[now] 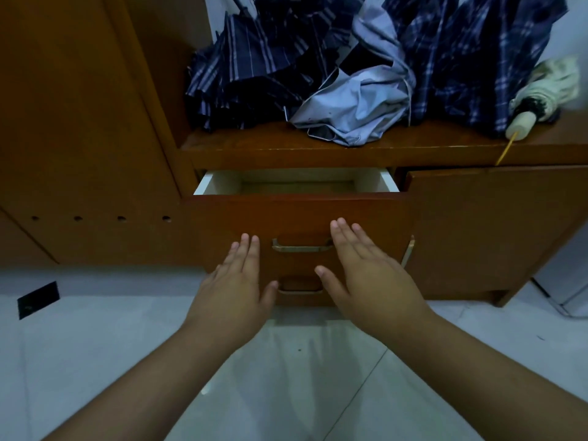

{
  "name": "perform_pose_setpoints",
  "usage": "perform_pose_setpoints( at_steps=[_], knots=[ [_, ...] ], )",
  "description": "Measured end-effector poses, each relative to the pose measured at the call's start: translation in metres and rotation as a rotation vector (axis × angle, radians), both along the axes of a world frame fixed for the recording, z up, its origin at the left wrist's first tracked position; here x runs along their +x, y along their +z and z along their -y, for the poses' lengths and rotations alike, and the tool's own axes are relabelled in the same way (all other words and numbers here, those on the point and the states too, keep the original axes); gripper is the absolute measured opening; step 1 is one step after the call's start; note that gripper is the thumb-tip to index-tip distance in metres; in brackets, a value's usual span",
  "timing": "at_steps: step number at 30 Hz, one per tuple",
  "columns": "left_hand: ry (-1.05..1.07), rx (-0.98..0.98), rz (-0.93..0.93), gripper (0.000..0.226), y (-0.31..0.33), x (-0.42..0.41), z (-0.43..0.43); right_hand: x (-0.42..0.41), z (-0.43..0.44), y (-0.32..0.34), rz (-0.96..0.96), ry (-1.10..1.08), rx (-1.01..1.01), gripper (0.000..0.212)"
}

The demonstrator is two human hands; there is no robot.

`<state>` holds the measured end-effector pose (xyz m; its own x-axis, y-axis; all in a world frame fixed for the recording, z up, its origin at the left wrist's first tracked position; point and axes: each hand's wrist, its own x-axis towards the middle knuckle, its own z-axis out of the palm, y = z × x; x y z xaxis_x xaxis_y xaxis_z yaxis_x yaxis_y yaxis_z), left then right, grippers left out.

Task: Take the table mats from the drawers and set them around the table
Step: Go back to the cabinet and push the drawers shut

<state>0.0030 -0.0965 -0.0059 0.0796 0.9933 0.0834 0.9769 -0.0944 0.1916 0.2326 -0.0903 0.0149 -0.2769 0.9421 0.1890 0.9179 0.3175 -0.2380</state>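
Table mats are nowhere in view: the visible strip of the top drawer (296, 185) shows only bare pale lining. The left grip (237, 281) and right grip (372, 275) are both open and hold nothing. Their fingers are straight and flat toward the drawer front (222, 224), either side of its brass handle (302, 248); whether they touch it I cannot tell. Flat palms, not hooked on the handle, suggest a push to close it. The lower handle (299, 288) is likely next. Folded umbrellas (270, 68) crowd the shelf (413, 144) above.

A brown wooden cabinet (79, 122) stands on glossy white floor tiles (95, 345), folded umbrellas (254, 58) heaped on its shelf (397, 148).
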Motion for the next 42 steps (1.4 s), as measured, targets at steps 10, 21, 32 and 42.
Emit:
perform_pose_setpoints(
  at_steps=[10,21,32,42],
  knots=[
    [0.036,-0.008,0.019,0.082,0.002,0.008,-0.047,-0.005,-0.040,-0.005,-0.039,-0.090,0.000,0.080],
    [0.052,-0.002,0.046,0.079,0.004,0.000,-0.081,-0.007,-0.076,-0.007,-0.061,-0.122,0.048,0.076],
    [-0.015,-0.210,0.070,0.077,-0.088,-0.006,-0.031,0.009,-0.032,-0.101,0.010,-0.114,-0.196,0.066],
    [-0.025,-0.244,0.086,0.083,-0.102,-0.006,-0.076,0.000,-0.070,-0.119,-0.117,-0.176,-0.418,0.086]
  ],
)
